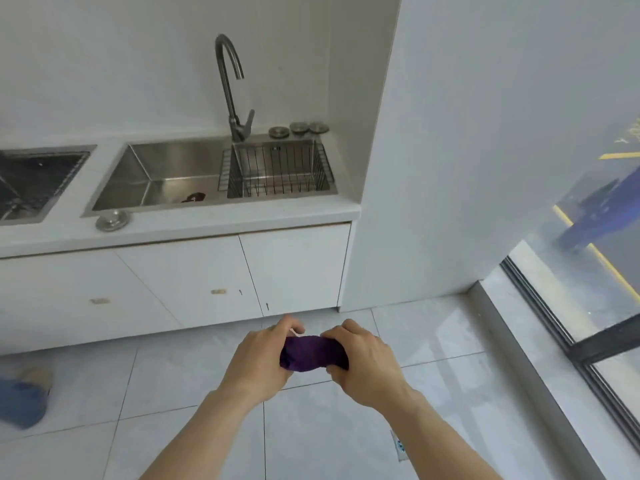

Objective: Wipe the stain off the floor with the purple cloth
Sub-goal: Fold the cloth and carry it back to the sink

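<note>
The purple cloth (313,353) is bunched into a short roll and held between both hands above the pale tiled floor (194,382). My left hand (258,362) grips its left end, with a thin white tag sticking up near the fingers. My right hand (363,367) grips its right end. No stain shows on the tiles in front of me; my arms hide part of the floor below.
White cabinet doors (207,282) stand right ahead under a counter with a steel sink (166,178), a wire basket (280,171) and a faucet (232,84). A dark scrap (194,197) lies in the sink. A blue slipper (24,400) is at the left; a glass window (588,289) runs along the right.
</note>
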`<state>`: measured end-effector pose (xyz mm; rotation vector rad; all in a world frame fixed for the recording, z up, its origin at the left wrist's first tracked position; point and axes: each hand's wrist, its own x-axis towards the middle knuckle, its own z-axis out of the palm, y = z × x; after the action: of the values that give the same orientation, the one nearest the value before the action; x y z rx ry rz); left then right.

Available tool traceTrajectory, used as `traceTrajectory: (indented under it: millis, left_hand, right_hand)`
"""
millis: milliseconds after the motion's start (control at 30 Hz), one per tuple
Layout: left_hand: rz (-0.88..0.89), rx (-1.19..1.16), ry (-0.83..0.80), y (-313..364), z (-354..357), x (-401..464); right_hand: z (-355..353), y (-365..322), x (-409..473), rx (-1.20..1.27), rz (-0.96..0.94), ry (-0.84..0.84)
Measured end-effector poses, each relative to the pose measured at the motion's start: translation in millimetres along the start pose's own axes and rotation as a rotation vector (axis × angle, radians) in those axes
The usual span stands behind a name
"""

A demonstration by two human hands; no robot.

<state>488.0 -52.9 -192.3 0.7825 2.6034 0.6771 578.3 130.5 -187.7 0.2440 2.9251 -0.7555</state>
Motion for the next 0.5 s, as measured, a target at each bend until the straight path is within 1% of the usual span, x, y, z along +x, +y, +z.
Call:
traceTrajectory:
  millis: [100, 200, 367, 500]
  left_hand:
    - [0.010, -0.013, 0.016, 30, -38, -10]
    - [0.002, -0.017, 0.053, 53, -66, -22]
    - [0.010, -0.045, 0.116, 77, -99, -34]
    - [0.022, -0.038, 0.160, 83, -121, -32]
  right_hand:
    - [-41, -18, -13, 0.016, -0.029, 0.058]
    - [-75, -31, -22, 0.013, -0.054, 0.080]
    - [-111, -46, -24, 0.009, -0.132, 0.130]
    - [-130, -56, -17, -0.002, -0.156, 0.169]
